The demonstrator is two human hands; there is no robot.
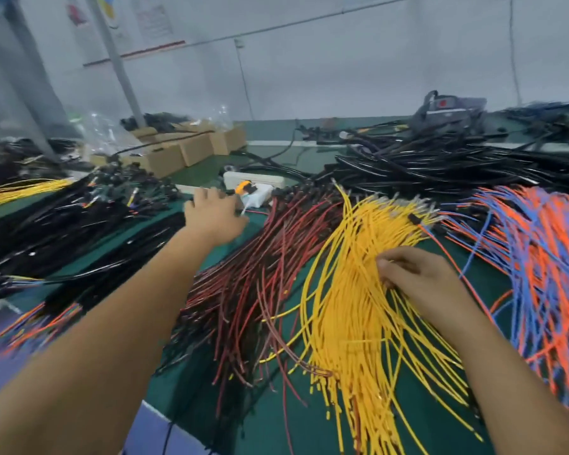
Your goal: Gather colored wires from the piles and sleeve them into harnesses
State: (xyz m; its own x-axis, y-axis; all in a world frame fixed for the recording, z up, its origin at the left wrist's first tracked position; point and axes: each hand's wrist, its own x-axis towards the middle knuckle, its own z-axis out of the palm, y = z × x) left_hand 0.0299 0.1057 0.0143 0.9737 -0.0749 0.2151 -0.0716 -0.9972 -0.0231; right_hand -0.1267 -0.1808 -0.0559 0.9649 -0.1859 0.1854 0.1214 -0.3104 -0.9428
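Observation:
A big pile of yellow wires (352, 290) fans across the green table (454, 405) in front of me. My right hand (418, 280) lies on its right side, fingers curled into the strands and pinching some. Left of that lies a pile of red and dark red wires (253, 277). On the right sits a tangle of orange and blue wires (539, 257). My left hand (214, 215) is stretched far forward, blurred, beside a small white and orange object (248, 192); whether it holds anything is unclear.
Black sleeved harnesses (63, 231) are heaped at the left, and black cables (457, 159) at the back right. Cardboard boxes (191, 146) stand at the back, a white power strip (257, 180) behind my left hand. More yellow wires (17, 192) lie far left.

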